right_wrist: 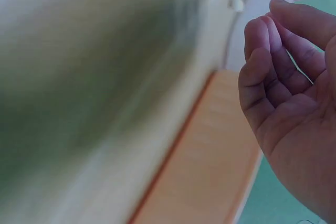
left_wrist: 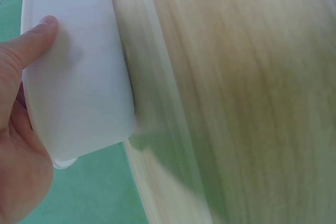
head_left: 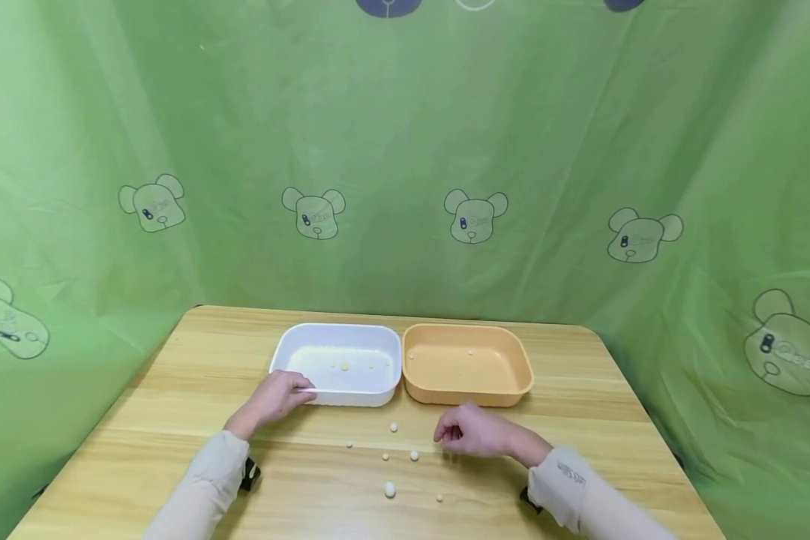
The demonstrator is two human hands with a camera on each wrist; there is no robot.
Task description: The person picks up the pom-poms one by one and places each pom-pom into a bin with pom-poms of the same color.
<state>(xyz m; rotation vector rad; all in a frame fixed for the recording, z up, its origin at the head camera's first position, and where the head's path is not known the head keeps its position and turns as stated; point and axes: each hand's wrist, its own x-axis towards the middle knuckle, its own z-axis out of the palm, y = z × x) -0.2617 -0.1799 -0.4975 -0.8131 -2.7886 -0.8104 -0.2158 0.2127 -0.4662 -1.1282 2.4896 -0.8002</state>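
Note:
My left hand grips the front left rim of a white plastic tray, thumb over the outer wall in the left wrist view. Small yellow beads lie inside that tray. In front of an orange tray, my right hand hovers over the table with its fingers loosely bent. Thumb and index tips come close together in the right wrist view, and nothing shows between them. Left of that hand lie a white ball, another white ball and a yellowish bead.
A larger white ball and a pale yellow bead lie nearer the front of the wooden table. Small white beads sit inside the orange tray. The two trays stand side by side, with a green curtain behind the table.

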